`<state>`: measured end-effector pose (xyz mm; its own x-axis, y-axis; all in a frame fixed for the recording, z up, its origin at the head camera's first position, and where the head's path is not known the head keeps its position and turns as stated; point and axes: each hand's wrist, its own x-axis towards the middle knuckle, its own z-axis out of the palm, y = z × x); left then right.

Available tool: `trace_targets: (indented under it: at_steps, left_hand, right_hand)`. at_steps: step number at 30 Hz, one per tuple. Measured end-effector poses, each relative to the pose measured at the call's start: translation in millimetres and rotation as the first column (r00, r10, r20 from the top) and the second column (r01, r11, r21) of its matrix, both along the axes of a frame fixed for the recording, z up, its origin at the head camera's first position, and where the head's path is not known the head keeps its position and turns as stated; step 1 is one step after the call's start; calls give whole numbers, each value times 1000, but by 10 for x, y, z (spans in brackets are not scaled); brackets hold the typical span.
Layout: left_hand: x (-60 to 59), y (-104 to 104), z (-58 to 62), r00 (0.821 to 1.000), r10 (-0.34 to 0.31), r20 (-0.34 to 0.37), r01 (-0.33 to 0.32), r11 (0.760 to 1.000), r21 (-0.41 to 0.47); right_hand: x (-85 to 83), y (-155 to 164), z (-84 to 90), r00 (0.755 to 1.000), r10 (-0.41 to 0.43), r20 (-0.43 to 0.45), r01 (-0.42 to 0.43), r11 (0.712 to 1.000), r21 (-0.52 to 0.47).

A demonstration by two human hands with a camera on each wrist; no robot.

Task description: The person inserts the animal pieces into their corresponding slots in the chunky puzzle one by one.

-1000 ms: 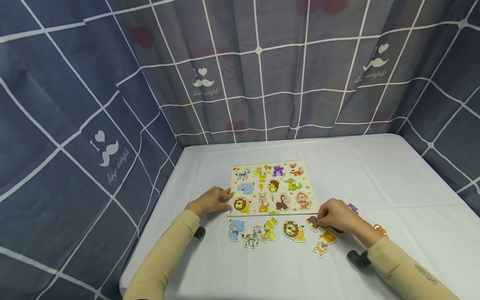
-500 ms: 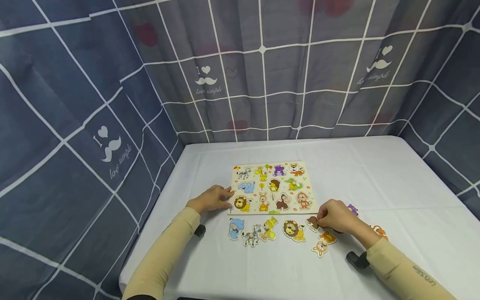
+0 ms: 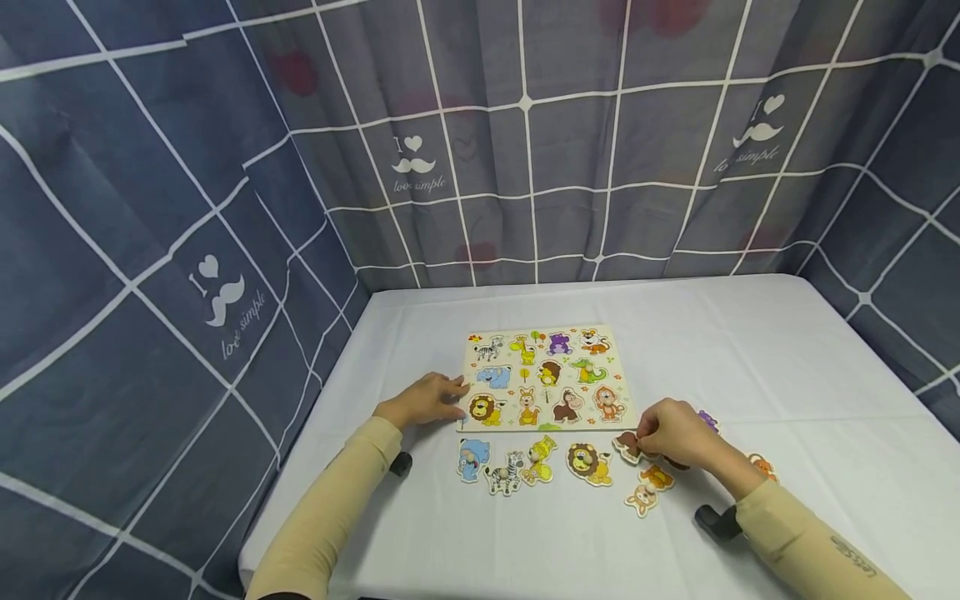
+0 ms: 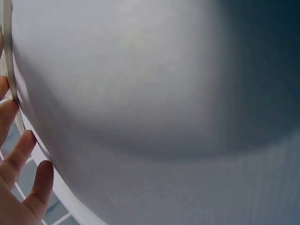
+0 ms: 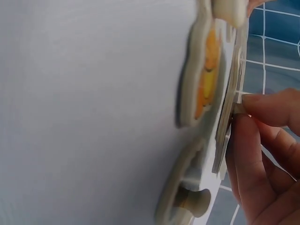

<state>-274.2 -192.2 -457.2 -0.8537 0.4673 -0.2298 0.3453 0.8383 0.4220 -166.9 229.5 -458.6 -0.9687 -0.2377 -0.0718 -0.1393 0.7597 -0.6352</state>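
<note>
A wooden animal puzzle board (image 3: 547, 379) lies flat on the white tablecloth (image 3: 750, 358). My left hand (image 3: 448, 393) rests at the board's left edge, its fingers fairly straight and touching the side; the left wrist view shows the fingertips (image 4: 21, 154) against the cloth. In front of the board's right corner, my right hand (image 3: 645, 433) pinches a brown animal piece (image 3: 626, 447) at its right edge. In the right wrist view the thumb and fingers (image 5: 262, 136) hold that thin piece (image 5: 225, 136) edge-on beside an orange piece (image 5: 206, 79).
Loose pieces lie in a row before the board: blue elephant (image 3: 472, 458), zebra (image 3: 502, 473), giraffe (image 3: 538, 460), lion (image 3: 588, 463). Orange (image 3: 656, 477), tan (image 3: 641, 498), purple (image 3: 707, 417) and tiger (image 3: 761, 465) pieces surround my right hand. Checked curtains (image 3: 525, 167) wall in the table.
</note>
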Motion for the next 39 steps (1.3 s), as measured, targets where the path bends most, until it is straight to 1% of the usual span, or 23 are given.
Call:
trace_targets:
  at_steps: [6, 10, 16, 21, 25, 31, 36, 39]
  left_hand:
    - [-11, -9, -9, 1000, -6, 6, 6, 1000, 8]
    - [-18, -14, -16, 1000, -18, -2, 18, 1000, 8]
    - [-26, -17, -27, 1000, -14, -3, 14, 1000, 17]
    - [-17, -21, -16, 1000, -12, -4, 12, 1000, 10]
    - [-17, -27, -19, 1000, -11, -5, 11, 1000, -4]
    - [-23, -27, -18, 1000, 2, -3, -2, 1000, 1]
    - [-11, -19, -15, 1000, 11, 2, -11, 1000, -6]
    - [0, -10, -10, 1000, 12, 7, -12, 1000, 5]
  right_hand:
    - [-11, 1, 57, 1000, 1, 1, -1, 1000, -10]
    - [-29, -4, 63, 1000, 7, 2, -7, 1000, -3]
    - [-35, -30, 84, 1000, 28, -12, -28, 1000, -7]
    - [-45, -42, 64, 998, 51, -39, -52, 999, -17]
    - [-64, -51, 45, 997, 69, -42, -70, 997, -30]
    - [-101, -83, 50, 995, 94, -37, -95, 994, -50]
    - [-128, -115, 41, 996, 89, -28, -90, 994, -55]
    - [-138, -135, 36, 997, 77, -16, -78, 995, -59]
